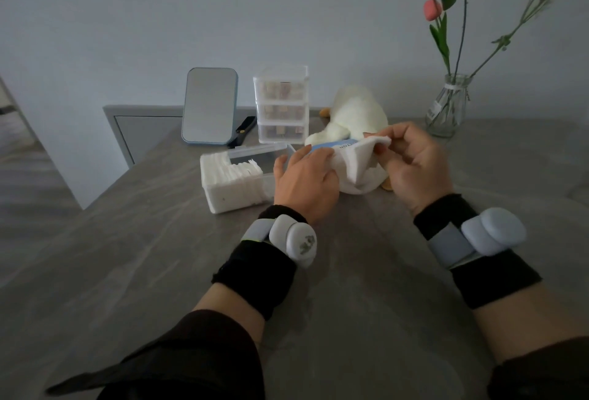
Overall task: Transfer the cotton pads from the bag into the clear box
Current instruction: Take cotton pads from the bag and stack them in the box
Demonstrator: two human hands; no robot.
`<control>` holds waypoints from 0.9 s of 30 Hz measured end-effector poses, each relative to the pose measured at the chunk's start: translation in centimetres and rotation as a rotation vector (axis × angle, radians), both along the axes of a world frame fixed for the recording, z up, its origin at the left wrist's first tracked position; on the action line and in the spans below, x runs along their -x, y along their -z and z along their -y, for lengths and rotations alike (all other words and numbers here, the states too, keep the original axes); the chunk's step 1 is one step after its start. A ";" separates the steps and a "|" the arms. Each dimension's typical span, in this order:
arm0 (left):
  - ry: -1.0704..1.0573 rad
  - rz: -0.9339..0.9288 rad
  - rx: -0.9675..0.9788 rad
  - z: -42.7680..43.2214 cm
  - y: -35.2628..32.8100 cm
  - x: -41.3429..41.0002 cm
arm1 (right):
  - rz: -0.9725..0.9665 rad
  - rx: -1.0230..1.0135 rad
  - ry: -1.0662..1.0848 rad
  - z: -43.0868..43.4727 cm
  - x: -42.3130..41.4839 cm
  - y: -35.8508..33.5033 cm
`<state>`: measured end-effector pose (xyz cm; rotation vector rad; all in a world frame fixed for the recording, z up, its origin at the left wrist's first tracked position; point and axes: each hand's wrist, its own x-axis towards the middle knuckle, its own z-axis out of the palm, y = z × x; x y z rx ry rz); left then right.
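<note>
The bag of cotton pads, white with a blue printed top, is held between both hands just above the grey table. My left hand grips its left side. At its upper right edge my right hand pinches the bag or a pad; I cannot tell which. The clear box lies just left of my left hand. White cotton pads fill its left part, while its right part looks hollow. The bag's inside is hidden.
A blue-framed mirror stands at the back beside a clear three-drawer organiser. A white plush toy lies right behind the bag. At the back right is a glass vase with flowers. The table's left edge runs diagonally.
</note>
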<state>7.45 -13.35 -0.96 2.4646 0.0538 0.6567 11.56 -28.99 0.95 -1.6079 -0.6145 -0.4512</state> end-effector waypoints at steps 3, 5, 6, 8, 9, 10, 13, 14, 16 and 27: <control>0.087 0.062 0.195 0.1 -0.6 0.6 | -0.009 -0.145 0.020 -0.4 0.5 -1.0; 0.168 0.147 0.436 -0.2 -0.9 0.8 | -0.091 -0.251 -0.015 -0.6 0.8 -1.4; 0.213 0.182 0.577 -0.4 -1.2 0.9 | -0.144 -0.285 -0.041 -0.9 1.0 -1.5; 0.308 0.242 0.828 -0.4 -1.8 1.3 | -0.195 -0.292 -0.043 -1.4 1.2 -1.4; 0.342 0.265 0.941 -0.3 -2.1 1.5 | -0.196 -0.284 -0.036 -1.7 1.2 -1.2; 0.384 0.265 1.037 -0.2 -2.5 1.7 | -0.188 -0.277 -0.037 -2.0 1.4 -1.1; 0.378 0.148 1.118 0.2 -2.9 1.9 | -0.153 -0.231 -0.038 -2.6 1.5 -0.7; 0.350 0.111 1.113 0.3 -2.8 1.8 | -0.151 -0.214 -0.043 -2.7 1.6 -0.5; 0.295 0.101 1.112 0.4 -2.7 1.8 | -0.151 -0.189 -0.059 -2.9 1.7 -0.3; 0.354 0.235 0.923 0.1 -2.0 1.5 | -0.432 -0.179 -0.210 -3.1 1.2 -0.2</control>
